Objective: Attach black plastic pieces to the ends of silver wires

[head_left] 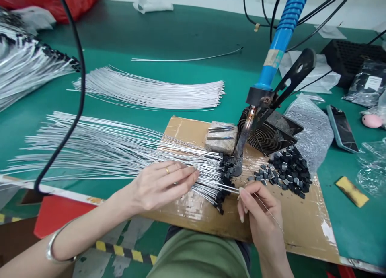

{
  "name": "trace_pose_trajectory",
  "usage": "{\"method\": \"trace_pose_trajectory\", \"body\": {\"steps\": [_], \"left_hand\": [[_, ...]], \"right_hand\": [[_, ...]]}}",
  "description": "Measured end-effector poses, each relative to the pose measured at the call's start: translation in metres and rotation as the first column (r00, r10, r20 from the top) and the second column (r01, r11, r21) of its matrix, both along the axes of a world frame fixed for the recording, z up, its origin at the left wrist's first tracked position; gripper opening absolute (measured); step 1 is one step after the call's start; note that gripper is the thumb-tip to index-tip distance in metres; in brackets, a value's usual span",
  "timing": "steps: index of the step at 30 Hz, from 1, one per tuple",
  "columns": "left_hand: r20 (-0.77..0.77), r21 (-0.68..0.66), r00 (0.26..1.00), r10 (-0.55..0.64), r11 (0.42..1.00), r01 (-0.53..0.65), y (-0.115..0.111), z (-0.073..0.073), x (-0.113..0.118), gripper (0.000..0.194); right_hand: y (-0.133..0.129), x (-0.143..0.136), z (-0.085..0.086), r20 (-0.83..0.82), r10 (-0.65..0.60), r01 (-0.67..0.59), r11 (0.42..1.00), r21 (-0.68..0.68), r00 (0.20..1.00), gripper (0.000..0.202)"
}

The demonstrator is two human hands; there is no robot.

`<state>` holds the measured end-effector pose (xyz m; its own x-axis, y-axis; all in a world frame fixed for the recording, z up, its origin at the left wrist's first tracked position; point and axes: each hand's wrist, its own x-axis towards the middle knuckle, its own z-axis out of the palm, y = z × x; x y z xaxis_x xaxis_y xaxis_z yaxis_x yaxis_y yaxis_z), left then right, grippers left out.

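Note:
A wide bundle of thin white wires (pixel 120 145) with black connectors (pixel 225 177) at the right ends lies across a cardboard sheet (pixel 307 225). Over the wires rests my left hand (pixel 167 183), palm down, fingers stretched out and a ring on one. My right hand (pixel 261 209) pinches the end of a white wire between thumb and forefinger, just right of the black connectors. A fine thread of wire runs down across that hand. Loose small black connectors (pixel 289 169) lie piled to the right.
A soldering iron (pixel 274 60) on a blue arm points down at the cardboard. Beside it are a small fan (pixel 265 137) and a block with metal tips (pixel 221 138). Another white wire bundle (pixel 157 89) lies behind. A phone (pixel 342 128) and yellow sponge (pixel 352 191) are at right.

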<state>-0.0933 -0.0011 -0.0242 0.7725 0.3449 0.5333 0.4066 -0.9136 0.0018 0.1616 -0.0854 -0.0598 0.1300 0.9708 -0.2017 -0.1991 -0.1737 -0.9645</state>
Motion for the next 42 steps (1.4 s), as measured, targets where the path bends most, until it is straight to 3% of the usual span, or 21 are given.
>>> {"method": "trace_pose_trajectory", "body": {"steps": [3,6,9,11,14,15,17,25,32,37,39,42], "left_hand": [[0.101,-0.3,0.984,0.15,0.947,-0.113,-0.013,0.002,0.015,0.024],[0.119,-0.538,0.963,0.242,0.831,-0.142,-0.029,0.009,0.04,0.026],[0.102,-0.718,0.958,0.269,0.686,-0.117,-0.038,0.013,0.061,0.019],[0.061,-0.833,0.948,0.311,0.539,-0.123,-0.038,0.013,0.069,0.019],[-0.002,-0.957,0.925,0.379,0.269,-0.112,-0.034,0.01,0.071,0.022],[-0.011,-0.975,0.918,0.396,0.201,-0.098,-0.032,0.01,0.071,0.022],[-0.015,-0.99,0.906,0.424,0.122,-0.074,-0.029,0.01,0.071,0.021],[-0.012,-0.998,0.889,0.458,0.049,-0.039,-0.026,0.013,0.074,0.024],[0.025,-0.999,0.87,0.492,0.033,0.011,-0.025,0.015,0.077,0.022],[0.066,-0.998,0.84,0.538,0.036,0.055,-0.021,0.018,0.078,0.02],[0.066,-0.998,0.835,0.546,0.023,0.064,-0.021,0.019,0.079,0.02],[0.071,-0.996,0.827,0.558,0.003,0.084,-0.021,0.018,0.079,0.021]], "right_hand": [[-0.003,-0.006,0.005,0.074,-0.035,0.033,0.999,0.023,0.997,0.034],[-0.005,-0.014,0.01,0.209,-0.075,0.062,0.996,0.069,0.975,0.032],[-0.005,-0.02,0.011,0.288,-0.041,0.0,0.99,0.14,0.957,0.03],[-0.005,-0.021,0.01,0.309,-0.038,-0.008,0.989,0.148,0.95,0.029],[-0.005,-0.02,0.011,0.277,-0.085,0.056,0.992,0.112,0.957,0.028],[-0.006,-0.019,0.011,0.261,-0.098,0.073,0.992,0.103,0.96,0.028],[-0.006,-0.018,0.012,0.246,-0.117,0.095,0.99,0.1,0.962,0.026],[-0.003,-0.017,0.012,0.285,-0.151,0.119,0.985,0.127,0.947,0.022],[-0.004,-0.013,0.01,0.224,-0.156,0.144,0.987,0.069,0.962,0.027],[-0.005,-0.002,0.001,-0.002,-0.139,0.137,0.978,0.16,0.99,0.06],[-0.006,-0.004,-0.001,0.0,-0.152,0.151,0.983,0.107,0.988,0.056],[-0.006,-0.011,0.0,-0.007,-0.138,0.139,0.989,0.05,0.99,0.031]]}}
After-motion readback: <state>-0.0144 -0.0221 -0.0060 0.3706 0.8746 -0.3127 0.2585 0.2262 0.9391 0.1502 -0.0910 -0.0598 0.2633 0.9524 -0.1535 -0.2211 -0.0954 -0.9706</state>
